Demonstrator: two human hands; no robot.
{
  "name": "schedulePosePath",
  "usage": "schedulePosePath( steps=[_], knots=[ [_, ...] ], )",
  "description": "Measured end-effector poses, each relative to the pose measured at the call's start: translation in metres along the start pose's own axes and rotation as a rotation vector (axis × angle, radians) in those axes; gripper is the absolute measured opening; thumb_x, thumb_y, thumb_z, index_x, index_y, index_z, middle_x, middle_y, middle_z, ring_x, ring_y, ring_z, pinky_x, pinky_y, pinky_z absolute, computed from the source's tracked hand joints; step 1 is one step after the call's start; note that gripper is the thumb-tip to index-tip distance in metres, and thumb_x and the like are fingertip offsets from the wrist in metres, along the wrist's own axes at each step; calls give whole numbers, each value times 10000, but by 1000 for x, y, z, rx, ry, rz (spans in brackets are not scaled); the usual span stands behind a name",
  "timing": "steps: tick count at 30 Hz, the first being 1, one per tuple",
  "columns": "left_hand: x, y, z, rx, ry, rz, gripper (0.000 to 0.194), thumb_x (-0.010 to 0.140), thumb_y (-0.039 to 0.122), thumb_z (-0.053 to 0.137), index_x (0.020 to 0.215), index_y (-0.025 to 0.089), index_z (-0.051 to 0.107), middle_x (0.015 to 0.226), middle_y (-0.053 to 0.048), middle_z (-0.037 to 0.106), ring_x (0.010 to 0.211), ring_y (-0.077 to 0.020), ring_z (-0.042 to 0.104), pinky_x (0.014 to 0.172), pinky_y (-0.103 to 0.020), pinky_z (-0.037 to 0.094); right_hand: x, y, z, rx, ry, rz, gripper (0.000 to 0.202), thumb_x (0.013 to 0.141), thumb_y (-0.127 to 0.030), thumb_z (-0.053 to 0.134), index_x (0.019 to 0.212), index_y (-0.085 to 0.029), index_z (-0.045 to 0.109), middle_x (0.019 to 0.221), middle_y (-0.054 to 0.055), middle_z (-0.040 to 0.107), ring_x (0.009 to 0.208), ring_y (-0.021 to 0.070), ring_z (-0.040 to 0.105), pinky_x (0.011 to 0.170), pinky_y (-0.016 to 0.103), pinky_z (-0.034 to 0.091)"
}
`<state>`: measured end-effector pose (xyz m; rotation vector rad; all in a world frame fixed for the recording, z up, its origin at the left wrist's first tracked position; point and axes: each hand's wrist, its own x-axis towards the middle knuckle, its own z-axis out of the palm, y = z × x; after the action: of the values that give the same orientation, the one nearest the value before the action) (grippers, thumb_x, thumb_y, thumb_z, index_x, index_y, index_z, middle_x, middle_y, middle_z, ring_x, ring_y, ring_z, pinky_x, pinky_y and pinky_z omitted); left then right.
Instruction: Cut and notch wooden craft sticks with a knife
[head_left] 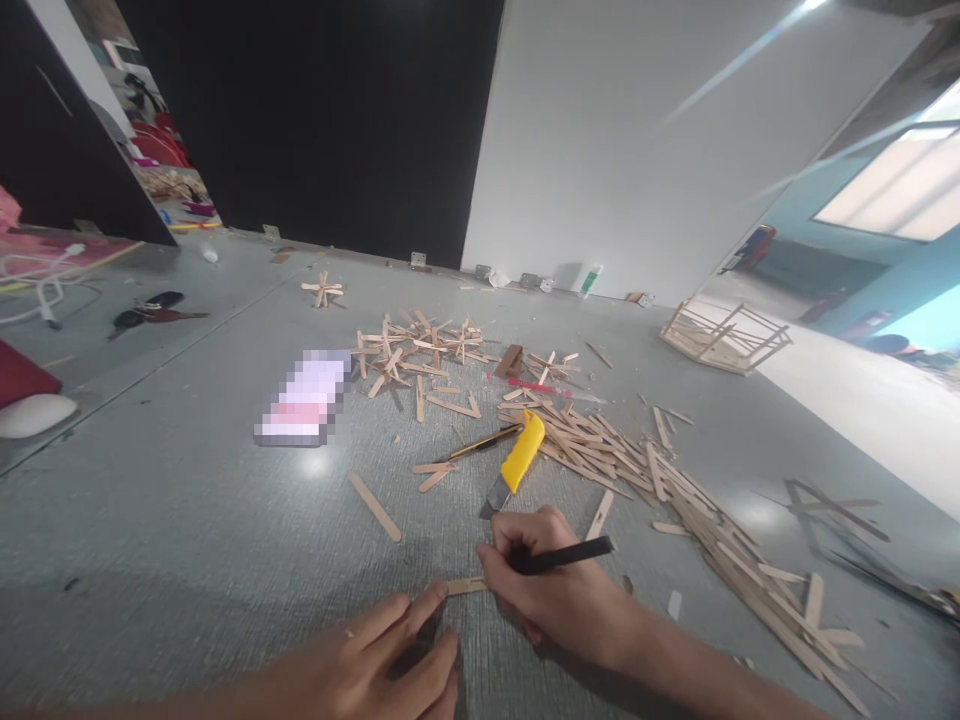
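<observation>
My right hand (555,585) is closed round a black pen (574,553), its back end sticking out to the right. The tip is hidden behind my fingers, by the right part of a short, flat wooden craft stick (466,586). My left hand (397,655) has its fingers bent, and a fingertip holds that stick's left end against the grey surface. Just beyond my right hand lies a yellow utility knife (521,455) with its blade pointing towards me. A single craft stick (375,507) rests to the left of the knife.
A long heap of craft sticks (600,445) runs down the right. Several star-shaped stick pieces (420,345) lie farther back, near a pixelated, phone-like slab (306,400). A stick frame (724,338) stands back right; keys (150,312) lie left. Panels (315,130) rise behind.
</observation>
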<state>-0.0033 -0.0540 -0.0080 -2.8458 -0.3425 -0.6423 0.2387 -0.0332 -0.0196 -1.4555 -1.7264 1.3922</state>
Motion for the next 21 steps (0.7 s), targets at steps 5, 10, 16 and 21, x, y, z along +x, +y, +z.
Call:
schedulePosePath(
  steps=[5, 10, 16, 21],
  knots=[
    [0, -1, 1, 4, -5, 16, 187, 943, 38, 608, 1005, 167, 729, 1039, -32, 781, 1108, -228, 720, 961, -323, 584, 1, 1, 0, 19, 8, 4, 437, 930, -346, 613, 585, -241, 367, 384, -94, 408, 282, 56, 390, 290, 153, 245],
    [-1, -2, 2, 6, -28, 21, 185, 957, 55, 593, 1025, 163, 727, 1057, -28, 776, 1132, -232, 712, 993, -326, 578, 1, 0, 0, 100, 13, 17, 420, 970, -403, 557, 632, -241, 367, 454, -79, 482, 302, 52, 407, 299, 153, 270],
    [-1, -1, 1, -5, -2, 8, 173, 956, 52, 605, 1003, 166, 726, 1046, -38, 778, 1117, -220, 715, 1010, -319, 563, -3, 0, 4, 109, 0, -5, 432, 955, -432, 612, 639, -235, 392, 470, -81, 472, 319, 54, 427, 315, 157, 313],
    [0, 0, 0, -26, -5, -6, 172, 960, 59, 601, 1009, 162, 729, 1055, -38, 776, 1111, -233, 713, 993, -331, 570, -2, 2, 6, 85, -20, 8, 421, 945, -384, 637, 635, -231, 397, 480, -72, 498, 332, 58, 455, 324, 158, 313]
  ],
)
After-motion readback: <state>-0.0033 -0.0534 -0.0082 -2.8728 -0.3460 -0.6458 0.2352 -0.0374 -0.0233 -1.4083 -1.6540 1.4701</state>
